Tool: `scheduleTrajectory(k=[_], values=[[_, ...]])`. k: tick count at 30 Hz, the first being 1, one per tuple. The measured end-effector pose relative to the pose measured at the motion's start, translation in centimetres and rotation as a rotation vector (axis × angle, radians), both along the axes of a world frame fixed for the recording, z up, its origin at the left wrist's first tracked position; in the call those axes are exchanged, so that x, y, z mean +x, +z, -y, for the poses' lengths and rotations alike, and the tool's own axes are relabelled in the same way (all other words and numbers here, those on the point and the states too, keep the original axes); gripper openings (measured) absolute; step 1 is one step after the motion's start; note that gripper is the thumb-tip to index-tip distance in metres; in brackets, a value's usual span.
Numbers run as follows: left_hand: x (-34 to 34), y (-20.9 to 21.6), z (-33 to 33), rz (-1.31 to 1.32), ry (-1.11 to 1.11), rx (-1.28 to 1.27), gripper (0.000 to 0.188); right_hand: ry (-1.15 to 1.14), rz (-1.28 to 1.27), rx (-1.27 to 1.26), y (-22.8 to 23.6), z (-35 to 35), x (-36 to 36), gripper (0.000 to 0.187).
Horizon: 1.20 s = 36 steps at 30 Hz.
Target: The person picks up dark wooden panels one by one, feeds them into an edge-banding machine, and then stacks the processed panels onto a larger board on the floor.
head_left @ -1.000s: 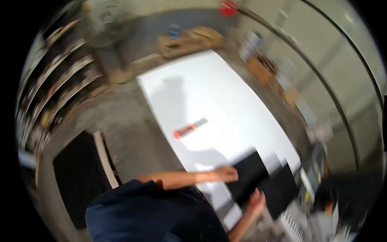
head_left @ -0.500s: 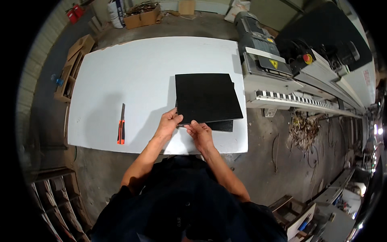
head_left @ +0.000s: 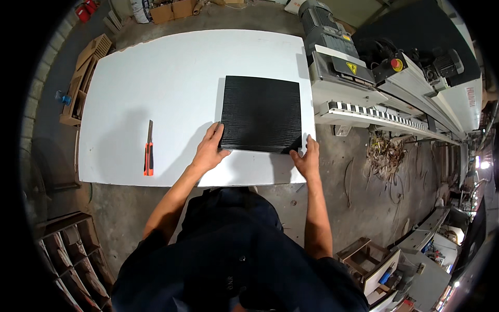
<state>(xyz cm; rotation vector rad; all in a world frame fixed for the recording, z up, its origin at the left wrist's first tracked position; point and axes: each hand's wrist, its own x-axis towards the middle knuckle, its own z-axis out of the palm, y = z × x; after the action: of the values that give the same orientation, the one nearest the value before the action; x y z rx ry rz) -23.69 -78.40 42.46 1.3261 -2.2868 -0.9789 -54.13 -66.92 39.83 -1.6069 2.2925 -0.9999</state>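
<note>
A black rectangular panel [head_left: 262,114] with a finely ridged top lies on the white-topped table, right of its middle. My left hand [head_left: 209,148] grips its near left corner, fingers along the left side and thumb at the near edge. At the near right corner, my right hand [head_left: 306,160] has its thumb against the near edge and its fingers around the right side. Whether a second panel lies beneath cannot be made out. Well left of my hands lies an orange and black utility knife [head_left: 149,156], its blade extended away from me.
The white table [head_left: 156,67] reaches leftward. Against its right side stands a machine with a grey motor [head_left: 332,34], a red stop button [head_left: 396,65] and a long rail [head_left: 379,115]. Tangled strips [head_left: 385,151] lie on the floor. A wooden rack [head_left: 78,249] is at lower left.
My right hand has moved from the near edge's middle to the right corner. Two offset panels showed before, the upper one smooth; now one ridged panel shows, lying square. The view has shifted slightly.
</note>
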Motion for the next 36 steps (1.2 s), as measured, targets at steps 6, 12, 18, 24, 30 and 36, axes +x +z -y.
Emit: scheduleTrajectory(k=[6,12,18,24,30,36], values=[[-0.1,-2.6,0.1,-0.01,0.018,-0.19,0.073,0.102,-0.048,0.135,0.5,-0.1,0.5,0.061],[-0.1,-2.6,0.0,-0.003,-0.01,-0.237,0.067,0.006,-0.041,0.105,0.1,-1.2,1.4,0.05],[-0.2,-3.0,-0.7,0.041,-0.008,-0.348,0.059,0.028,-0.141,-0.04,-0.5,-1.2,1.5,0.041],[0.1,-3.6,-0.6,0.063,-0.015,-0.357,0.057,-0.014,-0.154,0.05,-0.7,-0.9,1.6,0.043],[0.0,-2.8,-0.7,-0.008,0.007,-0.301,0.061,-0.005,-0.093,0.067,-0.6,-1.2,1.3,0.045],[-1.0,-2.9,1.4,-0.466,0.279,0.277,0.066,-0.098,0.509,0.152,0.0,1.0,0.4,0.044]])
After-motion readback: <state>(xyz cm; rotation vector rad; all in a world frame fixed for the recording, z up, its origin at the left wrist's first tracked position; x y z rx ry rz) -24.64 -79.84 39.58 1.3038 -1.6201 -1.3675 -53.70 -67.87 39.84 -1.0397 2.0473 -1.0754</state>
